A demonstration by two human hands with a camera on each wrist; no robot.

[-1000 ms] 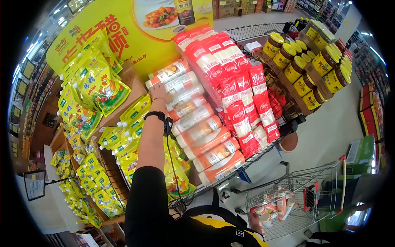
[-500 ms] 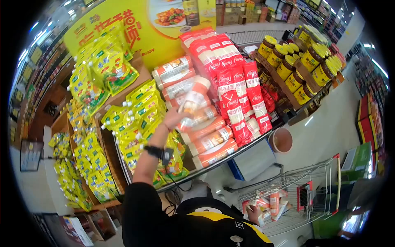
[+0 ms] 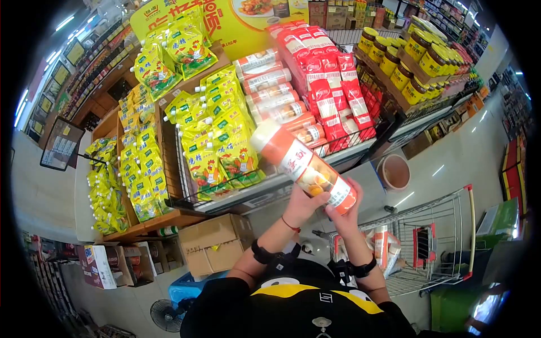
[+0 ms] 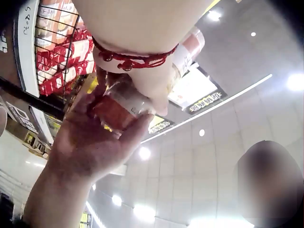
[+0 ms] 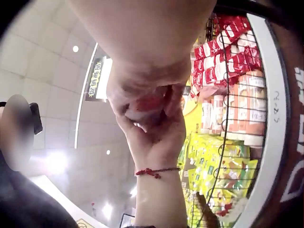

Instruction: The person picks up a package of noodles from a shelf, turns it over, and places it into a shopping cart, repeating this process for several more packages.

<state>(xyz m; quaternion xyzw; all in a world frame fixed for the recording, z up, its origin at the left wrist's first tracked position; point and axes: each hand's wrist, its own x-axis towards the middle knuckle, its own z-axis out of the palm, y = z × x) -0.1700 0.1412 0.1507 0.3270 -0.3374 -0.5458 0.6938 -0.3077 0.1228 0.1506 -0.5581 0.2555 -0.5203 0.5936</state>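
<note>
Both hands hold one orange-and-white cylindrical noodle package (image 3: 307,166) in front of the body. It tilts, its white end up and left, its orange end low between the hands. My left hand (image 3: 302,207), with a red cord at its wrist, grips the lower left side; my right hand (image 3: 347,217) curls round the lower right end. The left wrist view shows the package (image 4: 118,110) in the palm of the right hand (image 4: 90,152). In the right wrist view the package (image 5: 147,104) lies partly hidden between the left hand (image 5: 154,145) and the right hand (image 5: 137,80).
Behind the package stands a wire-fronted display with similar rolls (image 3: 270,79), red noodle packs (image 3: 327,101) and yellow pouches (image 3: 231,135). At the lower right stands a shopping cart (image 3: 451,214) holding several packages (image 3: 386,245). Nearby are a bucket (image 3: 394,172) and a cardboard box (image 3: 211,242).
The left hand has lifted a package out of the display and brought it back towards the body. The right hand has left the cart and now grips that package too.
</note>
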